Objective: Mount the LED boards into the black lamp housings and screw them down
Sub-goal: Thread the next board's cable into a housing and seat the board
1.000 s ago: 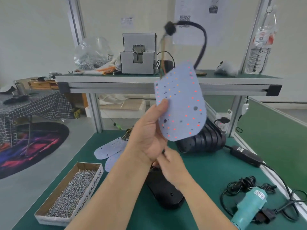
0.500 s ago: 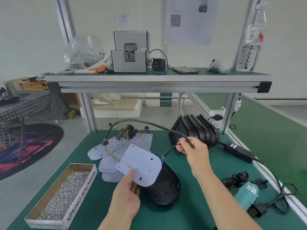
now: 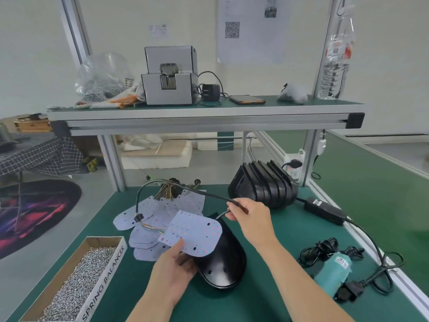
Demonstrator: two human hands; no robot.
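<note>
My left hand [image 3: 173, 271] grips a white LED board [image 3: 193, 232] by its near edge, thumb on top, and holds it tilted over the left side of an open black lamp housing [image 3: 226, 261] that lies on the green mat. My right hand [image 3: 251, 213] pinches the board's black cable [image 3: 185, 188], which loops back over the bench to the board's wires. A pile of several more white LED boards [image 3: 151, 219] lies behind and left of the housing. A stack of black housings [image 3: 264, 184] stands on edge at the back.
A cardboard box of screws [image 3: 76, 289] sits at the front left. A teal electric screwdriver [image 3: 334, 273] with a coiled cord lies at the right, next to a black power adapter [image 3: 323, 210]. An upper shelf [image 3: 204, 116] carries a screw feeder [image 3: 170, 75].
The LED board has come down from in front of my face to the housing. My right hand has moved out to the cable and keeps hold of it.
</note>
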